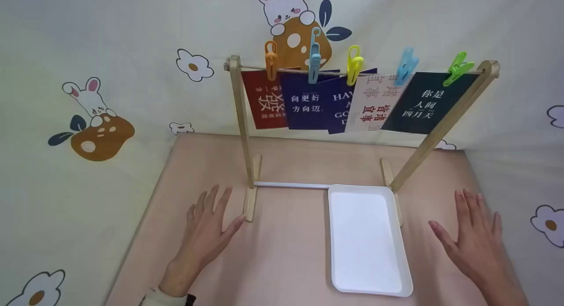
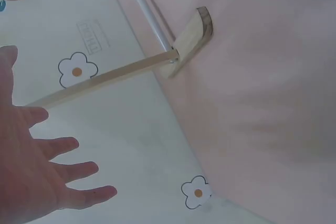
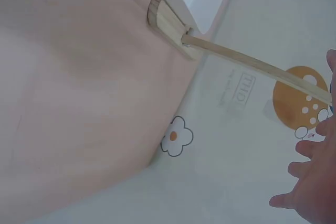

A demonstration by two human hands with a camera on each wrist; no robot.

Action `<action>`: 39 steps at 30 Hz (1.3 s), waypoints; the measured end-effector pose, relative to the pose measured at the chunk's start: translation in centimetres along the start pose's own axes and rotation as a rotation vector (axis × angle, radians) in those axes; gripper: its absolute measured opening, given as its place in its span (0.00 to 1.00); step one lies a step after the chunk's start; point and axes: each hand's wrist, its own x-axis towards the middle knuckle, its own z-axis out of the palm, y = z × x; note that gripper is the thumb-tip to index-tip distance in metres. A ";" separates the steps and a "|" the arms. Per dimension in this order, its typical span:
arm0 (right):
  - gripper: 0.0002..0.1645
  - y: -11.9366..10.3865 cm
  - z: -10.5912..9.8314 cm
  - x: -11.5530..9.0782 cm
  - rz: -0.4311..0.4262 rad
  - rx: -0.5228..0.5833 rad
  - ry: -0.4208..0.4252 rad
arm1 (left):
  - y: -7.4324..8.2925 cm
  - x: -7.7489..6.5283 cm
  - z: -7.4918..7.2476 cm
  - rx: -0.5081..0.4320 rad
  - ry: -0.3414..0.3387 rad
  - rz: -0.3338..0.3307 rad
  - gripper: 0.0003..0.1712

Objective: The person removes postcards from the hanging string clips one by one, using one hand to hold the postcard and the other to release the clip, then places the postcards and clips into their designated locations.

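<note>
My left hand (image 1: 205, 235) is left of a wooden rack, fingers spread, holding nothing; its thumb tip is close to the rack's left foot (image 1: 250, 204). On the far right, my right hand (image 1: 476, 244) is also spread and holds nothing. A cord (image 1: 291, 70) runs between the rack's posts. Cards hang from it by plastic clips: a red card (image 1: 264, 103) by an orange clip (image 1: 271, 61), blue cards (image 1: 304, 103) by a light blue clip (image 1: 314, 61) and a yellow clip (image 1: 354, 65), a pale card (image 1: 374, 103) by another blue clip (image 1: 406, 65), a dark green card (image 1: 427, 105) by a green clip (image 1: 458, 70).
A white tray (image 1: 369, 240) lies between the hands, its far end by the rack's right foot and a white rod (image 1: 291, 184). The pink table (image 1: 282, 262) meets a patterned wall covering (image 1: 132, 187) behind. The right post (image 1: 440, 125) leans outward in the head view.
</note>
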 end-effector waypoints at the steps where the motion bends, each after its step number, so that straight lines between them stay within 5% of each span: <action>1: 0.53 -0.2 -0.1 0.1 -0.004 0.005 0.003 | 0.3 0.1 -0.1 -0.011 -0.002 0.012 0.42; 15: 0.54 -1.2 -3.2 2.5 -0.086 0.102 0.206 | 5.8 2.6 -3.1 -0.242 -0.096 0.142 0.39; 24: 0.60 -1.0 -5.5 3.9 -0.057 -0.055 0.158 | 8.1 4.7 -5.6 -0.327 -0.146 0.195 0.36; 39: 0.69 -1.8 -9.7 7.2 -0.145 -0.075 0.227 | 14.0 7.8 -6.7 -0.567 -0.206 0.335 0.33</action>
